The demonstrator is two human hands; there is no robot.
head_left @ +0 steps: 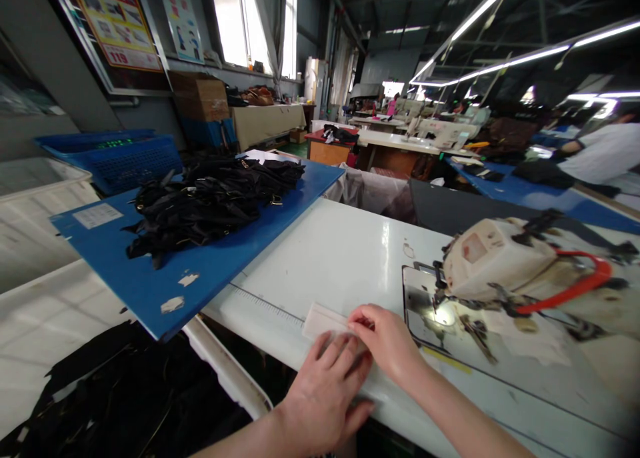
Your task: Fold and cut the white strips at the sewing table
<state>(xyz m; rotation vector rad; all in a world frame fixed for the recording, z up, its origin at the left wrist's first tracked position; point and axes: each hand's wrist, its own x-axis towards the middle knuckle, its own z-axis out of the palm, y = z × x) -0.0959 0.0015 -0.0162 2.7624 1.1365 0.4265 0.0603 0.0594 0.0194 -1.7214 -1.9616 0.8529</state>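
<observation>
A small, pale, folded piece that looks like cloth (pixel 320 319) lies on the white sewing table near its front edge, beside the printed ruler marks. My left hand (pixel 327 388) rests over its near side, fingers laid out on it and thumb apart. At its right end, my right hand (pixel 387 345) has thumb and forefinger pinched together on the edge; the other fingers are curled. Both hands cover part of the piece. To the right stands a sewing machine (pixel 493 258), its lamp lighting the metal plate (pixel 425 305) under the needle area.
A blue board (pixel 215 271) on the left bears a heap of black pieces (pixel 210 198) with metal zips. Below it, a white bin (pixel 225 358) holds more black material. A blue basket (pixel 135 165) sits behind. Scissors-like metal tools (pixel 477 338) lie by the machine. A person in white (pixel 607 151) works at far right.
</observation>
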